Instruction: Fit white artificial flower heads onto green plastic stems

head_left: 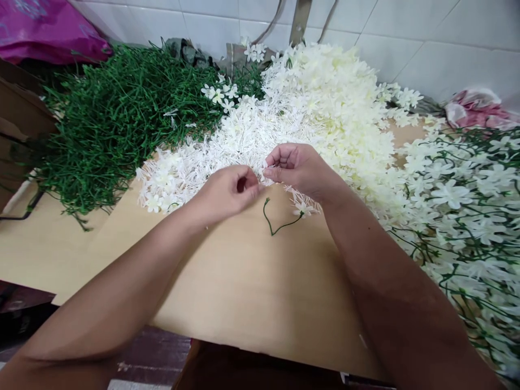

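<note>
Both hands meet over the near edge of a pile of thin white pieces [239,135]. My left hand [233,189] has thumb and fingers pinched together; whatever it grips is too small to name. Close beside it, my right hand [294,167] pinches something small and white between thumb and forefinger, not clear enough to identify. Just below the hands, a bent green stem [271,233] lies on the board, with a white flower [303,209] on its right end and a bare left tip.
Green stems [117,108] are heaped at the left. Cream flower petals [337,103] pile up behind the hands, against the tiled wall [211,24]. Finished-looking white flowers on stems [479,216] lie at the right. The brown board [244,287] ends at the front.
</note>
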Tool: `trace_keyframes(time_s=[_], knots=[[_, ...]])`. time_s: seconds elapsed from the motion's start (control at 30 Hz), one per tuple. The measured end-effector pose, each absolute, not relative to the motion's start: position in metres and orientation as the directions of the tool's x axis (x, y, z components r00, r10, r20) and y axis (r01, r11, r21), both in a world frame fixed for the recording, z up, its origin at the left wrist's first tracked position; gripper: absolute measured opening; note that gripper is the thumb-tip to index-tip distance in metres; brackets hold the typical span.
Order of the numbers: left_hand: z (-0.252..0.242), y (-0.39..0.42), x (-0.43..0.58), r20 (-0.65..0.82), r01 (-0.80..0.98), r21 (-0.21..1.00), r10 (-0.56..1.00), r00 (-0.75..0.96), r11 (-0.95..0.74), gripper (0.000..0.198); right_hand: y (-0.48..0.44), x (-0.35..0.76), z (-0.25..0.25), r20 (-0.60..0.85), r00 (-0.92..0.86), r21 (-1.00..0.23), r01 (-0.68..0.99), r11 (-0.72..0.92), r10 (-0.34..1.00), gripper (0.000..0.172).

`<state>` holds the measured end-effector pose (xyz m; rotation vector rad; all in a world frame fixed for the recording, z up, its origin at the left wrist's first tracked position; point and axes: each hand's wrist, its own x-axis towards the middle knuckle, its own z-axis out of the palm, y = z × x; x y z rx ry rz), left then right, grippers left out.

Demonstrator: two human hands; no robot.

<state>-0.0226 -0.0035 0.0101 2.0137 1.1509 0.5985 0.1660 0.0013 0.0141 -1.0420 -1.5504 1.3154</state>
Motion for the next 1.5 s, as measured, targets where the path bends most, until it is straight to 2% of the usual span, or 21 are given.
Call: trace_keyframes(time_s=[0.13,0.23,0.3,0.4,0.53,0.63,0.8,1.0,1.2,1.37,1.5], knots=[[0.007,-0.016,-0.012,-0.030,0.731,0.457,0.813,0.582,-0.507,0.028,0.002,0.172,0.015,0.067,-0.308,-0.985,0.129,0.111,0.949,0.012],[0.001,-0.019,-0.006,0.017,0.754,0.360,0.812,0.583,-0.549,0.018,0.001,0.171,0.016,0.048,-0.331,-0.987,0.131,0.096,0.942,0.011],[-0.003,-0.016,-0.006,0.035,0.746,0.396,0.821,0.569,-0.535,0.014,0.000,0.171,0.016,0.022,-0.369,-0.992,0.110,0.067,0.929,0.011],[-0.008,-0.008,-0.010,0.055,0.692,0.586,0.873,0.485,-0.422,0.008,-0.001,0.172,0.015,-0.005,-0.417,-0.998,0.056,0.020,0.909,0.013],[-0.012,-0.001,-0.012,0.039,0.403,0.892,0.925,0.378,-0.202,0.004,0.001,0.175,0.009,-0.010,-0.415,-0.999,-0.025,-0.023,0.910,0.028],[-0.012,0.001,-0.009,-0.015,0.177,0.983,0.934,0.358,-0.052,0.006,0.003,0.176,0.003,-0.031,-0.408,-0.996,-0.066,-0.064,0.912,0.038],[-0.009,0.003,-0.008,-0.111,0.064,0.993,0.943,0.314,0.096,0.009,0.004,0.176,-0.003,-0.065,-0.387,-0.988,-0.107,-0.115,0.920,0.041],[-0.008,0.004,-0.010,-0.098,0.059,0.995,0.943,0.317,0.083,0.006,0.005,0.176,-0.008,-0.104,-0.385,-0.982,-0.109,-0.157,0.917,0.041],[-0.006,0.004,-0.010,-0.090,0.086,0.994,0.933,0.347,0.064,0.012,0.004,0.174,-0.008,-0.147,-0.355,-0.967,-0.147,-0.210,0.923,0.046],[-0.007,0.005,-0.012,-0.089,0.107,0.993,0.924,0.372,0.052,0.016,0.002,0.174,-0.004,-0.129,-0.357,-0.979,-0.102,-0.176,0.925,0.045],[-0.008,0.005,-0.014,-0.086,0.085,0.995,0.922,0.377,0.059,0.020,-0.001,0.170,0.001,-0.041,-0.328,-0.999,-0.016,-0.049,0.944,0.044]])
